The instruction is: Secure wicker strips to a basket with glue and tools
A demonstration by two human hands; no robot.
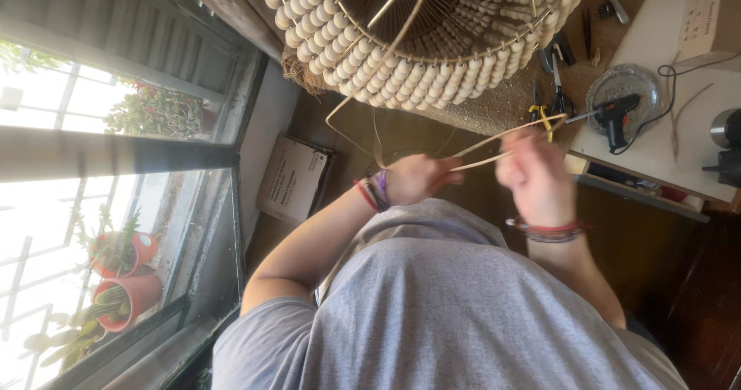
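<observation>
Grey shirt [463,305] nearest. Left hand [417,178] pinches cane strand [494,137], fingers clenched; right hand [536,178] blurred, grip can't tell. Strand pulled taut from beaded lampshade [401,66]. Glue gun [617,116] on counter [664,151].

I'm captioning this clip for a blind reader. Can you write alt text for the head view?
Two hands, left and right, hold thin pale cane strips below a round wire-framed shade of wooden beads. A glue gun and pliers lie on the worktable; potted plants stand outside the window.

Brown cardboard box [292,178] below window; perhaps labelled.
</observation>
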